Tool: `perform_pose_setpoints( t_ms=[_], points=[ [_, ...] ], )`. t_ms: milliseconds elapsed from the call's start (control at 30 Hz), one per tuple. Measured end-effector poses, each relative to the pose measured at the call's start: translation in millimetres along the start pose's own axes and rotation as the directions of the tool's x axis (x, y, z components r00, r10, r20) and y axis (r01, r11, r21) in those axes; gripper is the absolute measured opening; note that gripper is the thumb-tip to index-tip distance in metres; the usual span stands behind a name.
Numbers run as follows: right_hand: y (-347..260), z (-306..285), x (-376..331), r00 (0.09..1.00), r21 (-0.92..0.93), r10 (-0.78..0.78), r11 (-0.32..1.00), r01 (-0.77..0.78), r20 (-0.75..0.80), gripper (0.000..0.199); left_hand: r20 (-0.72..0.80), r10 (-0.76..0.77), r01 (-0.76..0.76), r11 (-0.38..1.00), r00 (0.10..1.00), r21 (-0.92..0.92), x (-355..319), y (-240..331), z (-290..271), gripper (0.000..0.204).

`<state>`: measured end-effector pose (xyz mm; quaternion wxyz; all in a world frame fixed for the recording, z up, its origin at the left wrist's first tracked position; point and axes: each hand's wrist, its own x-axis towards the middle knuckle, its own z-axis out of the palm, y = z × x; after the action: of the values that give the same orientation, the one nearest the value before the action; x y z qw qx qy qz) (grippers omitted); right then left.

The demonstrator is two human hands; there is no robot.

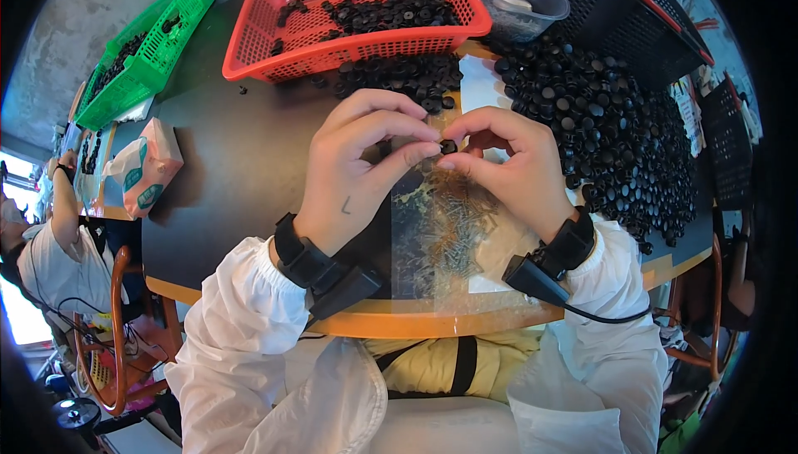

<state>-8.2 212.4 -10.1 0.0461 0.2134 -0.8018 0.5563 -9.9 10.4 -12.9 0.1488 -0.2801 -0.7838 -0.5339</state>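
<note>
Both hands meet fingertip to fingertip over the middle of the table. The fingers of my right hand (pixel 525 159) are closed on a small round black plastic part (pixel 449 146). My left hand (pixel 349 167) pinches thumb against fingers right beside that part; whatever is between them is too small to make out. Just below the hands lies a loose heap of thin metal screws or pins (pixel 457 234). Beyond the fingertips, a pile of black ring-like parts (pixel 403 76) spreads in front of the red basket. To the right is a large heap of round black caps (pixel 611 130).
A red plastic basket (pixel 357 53) with black parts stands at the back, beside a clear tub (pixel 536 13) and a black crate (pixel 632 26). At left are a tissue pack (pixel 154 167) and a green basket (pixel 150 55). Another person (pixel 71 254) sits at far left.
</note>
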Motion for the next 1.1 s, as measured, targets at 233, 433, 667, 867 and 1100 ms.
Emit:
perform_pose_setpoints(
  t_ms=[233,433,667,867,1100],
  points=[
    [-1,3,-3,1.0,0.051,-0.005,0.999,0.005,-0.006,0.024,-0.026,-0.02,0.019,0.999,0.999,-0.026,-2,0,1,0.016],
    [-4,2,-4,1.0,0.116,0.012,0.993,-0.015,0.025,0.023,0.002,0.001,-0.001,1.0,1.0,-0.012,-2,-2,1,0.017],
    [5,4,-2,0.99,0.474,0.139,0.871,-0.127,0.01,0.021,-0.043,0.098,-0.086,0.969,0.994,0.231,4,1,-4,0.02],
    [12,-4,5,0.954,0.587,0.287,0.788,-0.186,-0.083,0.019,0.032,0.167,-0.149,0.754,0.985,0.64,12,-15,-27,0.025],
    [20,-6,3,0.959,0.602,0.284,0.769,-0.216,-0.019,0.02,0.134,0.125,-0.183,0.734,0.983,0.655,12,-11,-27,0.032]
  ],
)
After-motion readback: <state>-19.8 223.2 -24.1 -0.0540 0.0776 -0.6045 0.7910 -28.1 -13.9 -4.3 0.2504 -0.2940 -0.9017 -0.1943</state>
